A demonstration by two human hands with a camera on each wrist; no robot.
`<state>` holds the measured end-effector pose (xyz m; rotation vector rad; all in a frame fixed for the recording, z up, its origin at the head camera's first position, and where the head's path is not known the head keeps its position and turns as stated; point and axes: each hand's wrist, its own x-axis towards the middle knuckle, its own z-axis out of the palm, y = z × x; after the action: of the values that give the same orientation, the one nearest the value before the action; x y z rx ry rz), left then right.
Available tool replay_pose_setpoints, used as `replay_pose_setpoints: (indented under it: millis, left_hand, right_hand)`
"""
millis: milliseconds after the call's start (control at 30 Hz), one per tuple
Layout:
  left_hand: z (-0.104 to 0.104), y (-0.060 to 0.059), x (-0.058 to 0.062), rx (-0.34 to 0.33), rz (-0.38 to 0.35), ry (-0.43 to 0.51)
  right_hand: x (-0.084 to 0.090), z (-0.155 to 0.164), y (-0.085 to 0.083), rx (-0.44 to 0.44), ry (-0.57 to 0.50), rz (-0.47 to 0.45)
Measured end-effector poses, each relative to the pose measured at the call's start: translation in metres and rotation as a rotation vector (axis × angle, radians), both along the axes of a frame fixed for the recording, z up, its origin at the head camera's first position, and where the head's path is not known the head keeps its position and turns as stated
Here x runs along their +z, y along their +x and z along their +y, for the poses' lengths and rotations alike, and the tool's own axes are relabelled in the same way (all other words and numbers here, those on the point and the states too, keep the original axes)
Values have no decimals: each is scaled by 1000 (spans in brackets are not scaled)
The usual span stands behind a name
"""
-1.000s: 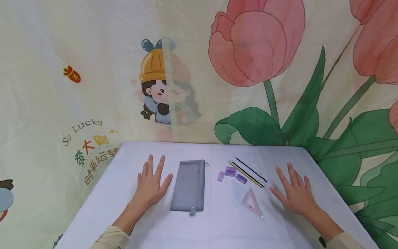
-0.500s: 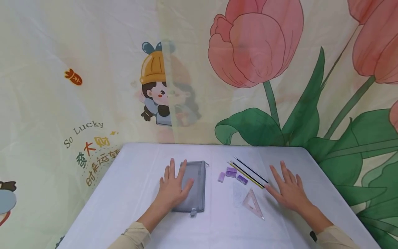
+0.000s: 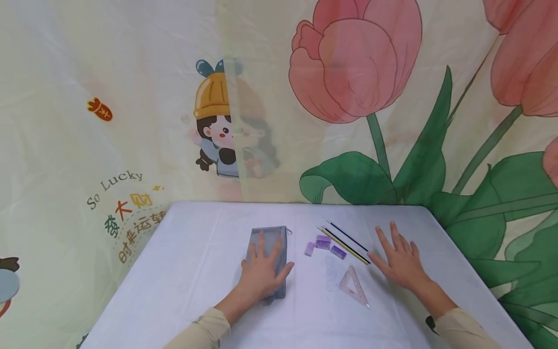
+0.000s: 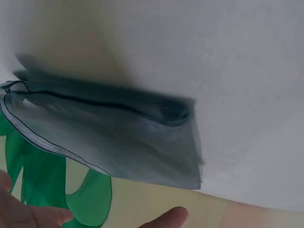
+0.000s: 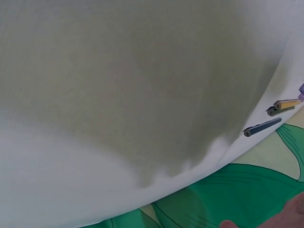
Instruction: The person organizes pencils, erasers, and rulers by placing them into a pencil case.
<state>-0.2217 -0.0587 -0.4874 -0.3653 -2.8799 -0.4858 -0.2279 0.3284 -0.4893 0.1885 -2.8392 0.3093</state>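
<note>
A grey mesh zip pouch (image 3: 271, 233) lies flat on the white table, and the left wrist view shows its zip along one long side. My left hand (image 3: 260, 276) is over the pouch with spread, straight fingers, covering much of it; contact is unclear. Right of the pouch are several small purple erasers (image 3: 338, 251). Beyond them lie a yellow pencil (image 3: 345, 246) and dark pencils (image 3: 348, 237). My right hand (image 3: 402, 264) hovers just right of the pencil ends, fingers spread, holding nothing. Nearer me lies a clear pinkish set square (image 3: 360, 290).
A faint transparent flat piece (image 3: 333, 274) lies left of the set square. The white table (image 3: 305, 325) ends at the back against a printed curtain (image 3: 270, 189) with tulips and a cartoon figure.
My left hand has moved right, from beside the pouch to over it. My right hand has shifted a little left, closer to the pencils. The items on the table stay put.
</note>
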Motion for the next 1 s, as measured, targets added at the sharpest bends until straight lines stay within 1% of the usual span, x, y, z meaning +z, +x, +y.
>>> replay_pose_setpoints:
  millis: [133,267,433,533,667,733,900,1000]
  left_hand:
    - [6,-1,-1,37,-4,-36]
    - [10,-1,-4,66,-39,-61]
    - [17,2,-7,80,-82,-80]
    - [21,2,-7,84,-72,-115]
    - [23,0,-10,92,-42,-173]
    - [23,0,-12,102,-42,-188]
    - [24,-1,-13,125,-73,-185]
    - [24,-1,-13,129,-105,-170]
  right_hand:
    - [-3,-2,-2,-2,-13,-44]
    - [-7,-3,-4,-2,-27,-73]
    - [-6,-3,-6,0,-32,-59]
    - [-6,-2,-6,2,-41,-54]
    - [-7,-2,-7,6,-55,-59]
    - [-7,-4,-7,11,-62,-60]
    - [-6,-9,-10,3,-64,-71]
    - [-7,-11,-13,-6,-62,-81]
